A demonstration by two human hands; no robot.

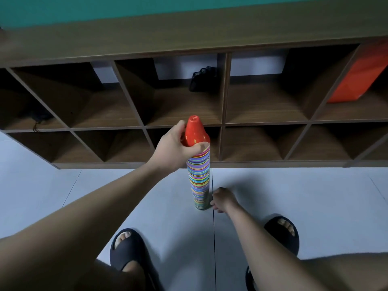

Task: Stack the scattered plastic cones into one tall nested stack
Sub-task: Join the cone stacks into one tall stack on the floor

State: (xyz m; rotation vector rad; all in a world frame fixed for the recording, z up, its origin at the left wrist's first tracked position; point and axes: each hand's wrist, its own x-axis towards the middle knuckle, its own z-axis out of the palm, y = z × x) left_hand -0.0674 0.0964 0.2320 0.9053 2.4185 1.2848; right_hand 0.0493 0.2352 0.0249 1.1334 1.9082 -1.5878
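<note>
A tall nested stack (pixel 199 179) of striped, many-coloured plastic cones stands upright on the pale tiled floor (pixel 84 196), just in front of a low wooden cubby shelf (pixel 222 122). A red cone (pixel 196 131) caps the stack, its narrow tip pointing up.

The left hand (pixel 173 146) grips this red cone from the left side, with the thumb laid across its lower rim where it meets the striped cones and the fingers curled round behind it. The right hand (pixel 223 198) is down at floor level, just right of the stack's base, with its fingers loosely bent toward the lowest cones. The hand is small and a little blurred there, so I cannot tell whether the fingers pinch the base or only sit next to it.

A dark seam in the floor runs toward the camera from right beside the stack's foot. The person's feet in black slippers (pixel 126 246) are planted near the bottom of the view, one on each side of that seam and well apart from the stack.

In the shelf behind, a black mesh item (pixel 202 79) sits in the middle upper cubby, an orange flat object (pixel 357 80) leans in the upper right cubby, and a dark corded thing (pixel 36 119), hard to make out in the shadow, lies in the upper left one. A teal wall (pixel 105 9) rises above the shelf top.
</note>
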